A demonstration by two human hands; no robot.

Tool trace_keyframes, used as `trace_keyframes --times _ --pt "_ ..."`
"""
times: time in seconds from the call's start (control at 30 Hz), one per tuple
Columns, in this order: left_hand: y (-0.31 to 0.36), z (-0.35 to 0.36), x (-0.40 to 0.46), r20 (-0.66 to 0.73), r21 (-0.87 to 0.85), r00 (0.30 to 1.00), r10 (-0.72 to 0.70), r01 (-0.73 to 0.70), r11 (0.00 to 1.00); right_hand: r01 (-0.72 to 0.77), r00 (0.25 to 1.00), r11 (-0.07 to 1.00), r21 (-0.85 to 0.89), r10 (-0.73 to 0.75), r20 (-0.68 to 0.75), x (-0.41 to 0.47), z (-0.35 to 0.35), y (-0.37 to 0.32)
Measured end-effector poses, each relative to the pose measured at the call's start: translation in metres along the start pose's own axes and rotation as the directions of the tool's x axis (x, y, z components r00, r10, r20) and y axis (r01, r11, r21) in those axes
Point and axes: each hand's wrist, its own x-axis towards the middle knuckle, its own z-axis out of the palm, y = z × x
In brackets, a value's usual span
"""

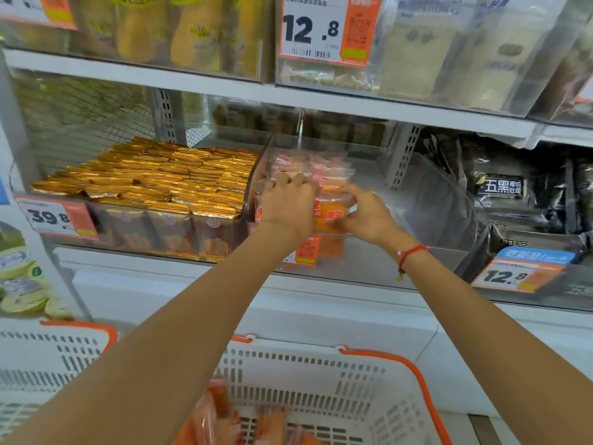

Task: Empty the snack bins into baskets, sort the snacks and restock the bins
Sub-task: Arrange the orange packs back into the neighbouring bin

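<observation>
Both of my hands reach into the clear middle bin (426, 200) on the shelf. My left hand (290, 203) curls its fingers over a stack of orange snack packets (321, 168) at the bin's left side. My right hand (365, 213) pinches an orange packet (332, 216) near the bin's front. Below, a white basket with orange handles (369, 390) holds several more orange packets (218, 412).
A bin of gold-wrapped snacks (167, 178) sits to the left, and black-packaged bread (519, 194) to the right. A second white basket (48, 358) stands at lower left. Price tags hang on the bin fronts, and another shelf of goods runs above.
</observation>
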Motion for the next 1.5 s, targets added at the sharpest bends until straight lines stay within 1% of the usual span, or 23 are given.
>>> trace_keyframes --times 0.1,0.23,0.27,0.33,0.4,0.47,0.53,0.57,0.6,0.63,0.7,0.77,0.8,0.87,0.93,1.0,1.07,1.13,1.2,1.23,1.3,1.43,1.5 --pt "0.005 -0.001 0.004 0.059 0.041 0.998 -0.034 0.032 0.999 -0.044 0.999 0.987 -0.154 0.04 -0.027 0.004 0.011 -0.006" --pt "0.003 -0.006 0.005 0.105 0.017 0.994 0.017 -0.019 1.0 -0.109 0.983 0.993 0.04 0.102 0.155 0.003 0.004 -0.007" --pt "0.0 -0.007 0.004 0.097 0.007 0.994 0.045 -0.045 0.999 -0.089 0.978 0.993 0.077 0.073 0.194 0.001 0.0 -0.005" --pt "-0.006 -0.01 -0.002 0.006 -0.012 0.997 0.082 -0.082 0.997 -0.021 0.978 0.999 0.05 0.011 0.21 -0.005 -0.006 0.001" --pt "-0.009 -0.011 -0.017 -0.187 -0.106 0.981 0.054 -0.075 0.992 0.029 0.993 0.999 -0.032 -0.025 0.118 -0.024 -0.008 0.001" --pt "-0.011 -0.013 -0.049 -0.36 -0.283 0.931 -0.059 -0.049 0.958 0.118 0.979 0.989 -0.087 -0.13 -0.157 -0.055 -0.003 0.0" --pt "-0.017 -0.011 -0.092 -0.442 -0.433 0.879 -0.18 -0.033 0.901 0.26 0.869 0.962 -0.082 -0.271 -0.415 -0.094 0.009 -0.008" --pt "-0.021 -0.007 -0.115 -0.444 -0.484 0.866 -0.228 -0.018 0.875 0.314 0.823 0.946 -0.077 -0.312 -0.474 -0.108 0.021 -0.008" --pt "-0.028 0.002 -0.138 -0.424 -0.523 0.866 -0.267 0.007 0.852 0.343 0.81 0.937 -0.066 -0.331 -0.484 -0.124 0.034 -0.007" --pt "-0.035 0.013 -0.16 -0.383 -0.554 0.871 -0.308 0.051 0.831 0.349 0.826 0.936 -0.04 -0.328 -0.458 -0.136 0.051 -0.001" --pt "-0.054 0.046 -0.205 -0.243 -0.603 0.885 -0.397 0.183 0.776 0.341 0.893 0.939 -0.039 -0.337 -0.297 -0.16 0.089 0.015" --pt "-0.07 0.085 -0.255 -0.071 -0.582 0.883 -0.465 0.342 0.738 0.318 0.947 0.939 -0.13 -0.32 0.007 -0.185 0.131 0.038" --pt "-0.077 0.105 -0.28 0.005 -0.55 0.874 -0.486 0.408 0.728 0.271 0.953 0.952 -0.143 -0.245 0.176 -0.198 0.154 0.051" --pt "-0.085 0.131 -0.317 0.13 -0.46 0.86 -0.494 0.494 0.738 0.155 0.902 0.975 -0.156 -0.075 0.426 -0.223 0.194 0.074" --pt "-0.084 0.152 -0.341 0.233 -0.391 0.896 -0.379 0.443 0.807 0.077 0.796 0.978 -0.191 0.055 0.603 -0.246 0.227 0.087" --pt "-0.082 0.169 -0.356 0.343 -0.354 0.901 -0.266 0.386 0.852 -0.018 0.678 0.978 -0.21 0.167 0.716 -0.261 0.255 0.089" --pt "-0.081 0.18 -0.368 0.472 -0.359 0.84 -0.266 0.459 0.813 -0.048 0.603 0.966 -0.254 0.231 0.764 -0.275 0.278 0.087" --pt "-0.083 0.197 -0.383 0.515 -0.3 0.801 -0.304 0.5 0.812 0.015 0.613 0.939 -0.343 0.262 0.745 -0.29 0.293 0.081" --pt "-0.083 0.199 -0.383 0.561 -0.263 0.77 -0.305 0.516 0.815 0.04 0.674 0.921 -0.387 0.261 0.691 -0.297 0.303 0.076" --pt "-0.08 0.195 -0.377 0.581 -0.246 0.753 -0.308 0.523 0.816 0.043 0.681 0.919 -0.392 0.26 0.685 -0.298 0.306 0.077" --pt "-0.078 0.18 -0.363 0.616 -0.208 0.721 -0.317 0.537 0.817 0.011 0.656 0.934 -0.357 0.263 0.708 -0.29 0.303 0.08" --pt "-0.071 0.16 -0.348 0.593 -0.2 0.694 -0.409 0.619 0.759 -0.295 0.575 0.947 -0.129 0.284 0.768 -0.262 0.259 0.093" --pt "-0.064 0.16 -0.339 0.524 -0.228 0.713 -0.467 0.645 0.729 -0.478 0.503 0.878 0.018 0.257 0.825 -0.25 0.226 0.099"
